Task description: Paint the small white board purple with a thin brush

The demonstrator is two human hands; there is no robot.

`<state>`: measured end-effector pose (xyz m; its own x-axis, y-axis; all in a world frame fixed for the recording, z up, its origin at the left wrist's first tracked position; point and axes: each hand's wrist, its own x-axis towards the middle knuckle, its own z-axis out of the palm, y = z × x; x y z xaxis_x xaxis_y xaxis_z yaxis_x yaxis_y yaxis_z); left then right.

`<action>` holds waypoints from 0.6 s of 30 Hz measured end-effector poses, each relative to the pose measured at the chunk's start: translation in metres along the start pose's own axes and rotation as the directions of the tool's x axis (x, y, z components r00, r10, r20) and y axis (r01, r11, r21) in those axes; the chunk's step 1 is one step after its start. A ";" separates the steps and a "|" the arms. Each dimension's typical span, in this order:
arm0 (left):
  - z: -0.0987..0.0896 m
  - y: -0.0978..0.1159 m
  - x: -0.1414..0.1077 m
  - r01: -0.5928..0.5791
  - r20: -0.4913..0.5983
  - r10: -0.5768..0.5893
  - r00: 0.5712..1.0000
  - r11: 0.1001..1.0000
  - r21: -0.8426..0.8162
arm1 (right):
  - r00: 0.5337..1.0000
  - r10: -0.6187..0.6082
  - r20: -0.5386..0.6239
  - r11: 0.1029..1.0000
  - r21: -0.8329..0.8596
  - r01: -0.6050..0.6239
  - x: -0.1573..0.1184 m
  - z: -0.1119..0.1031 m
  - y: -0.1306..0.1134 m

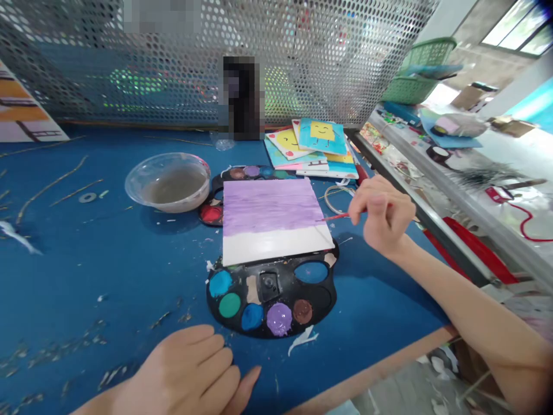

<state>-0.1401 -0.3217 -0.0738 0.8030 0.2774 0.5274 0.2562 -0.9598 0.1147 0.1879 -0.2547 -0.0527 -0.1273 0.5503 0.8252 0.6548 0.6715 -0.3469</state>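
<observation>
Right hand (pixel 380 216): fingers together, clamped on 1 thin red-handled paintbrush (pixel 336 217). The brush runs from the fingertips toward the left, and its tip sits at the right end of the lilac band; we cannot tell whether the bristles touch.

Just left of those fingers lies 1 rectangular painted panel (pixel 272 222), lilac on its far part and white on its near part. Its longer side appears to run left to right, tilted slightly in view. Its near edge overlaps the rim of 1 black palette (pixel 272 323), which holds 5 paint pools: 2 blue, 1 green, 1 purple, 1 brown. Its far edge covers much of a 2nd black palette (pixel 216 199).

Left hand (pixel 181 374): fingers together and curled, holding nothing, resting on the blue table (pixel 86 276) with the fingertips just beside the near palette's rim.

Beyond the left fingers, past the panel, stands 1 clear plastic bowl (pixel 168 183) of murky water. Beyond the right fingers lie 1 stack of painted smiley-face cards (pixel 311 147) and 1 wire loop (pixel 334 199).

Open room: wide table area left of the palettes; narrower room right of the panel, up to the metal table rail (pixel 415 196). A perforated metal screen (pixel 216 57) bounds the far edge.
</observation>
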 end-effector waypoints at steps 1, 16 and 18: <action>0.001 -0.001 -0.002 -0.013 0.007 0.013 1.000 1.000 -0.020 | 0.999 -0.022 0.038 1.000 -0.007 0.022 -0.001 0.000 -0.002; 0.005 -0.003 -0.008 -0.026 0.019 0.027 0.999 0.998 -0.062 | 0.997 -0.059 0.042 0.997 -0.045 0.060 0.002 0.001 -0.005; 0.005 -0.003 -0.008 -0.029 0.019 0.030 0.999 0.998 -0.060 | 0.997 -0.068 0.044 0.997 -0.033 0.069 0.002 0.001 -0.006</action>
<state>-0.1448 -0.3204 -0.0822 0.8205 0.2494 0.5144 0.2003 -0.9682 0.1499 0.1832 -0.2573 -0.0495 -0.2041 0.5249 0.8264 0.6689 0.6911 -0.2738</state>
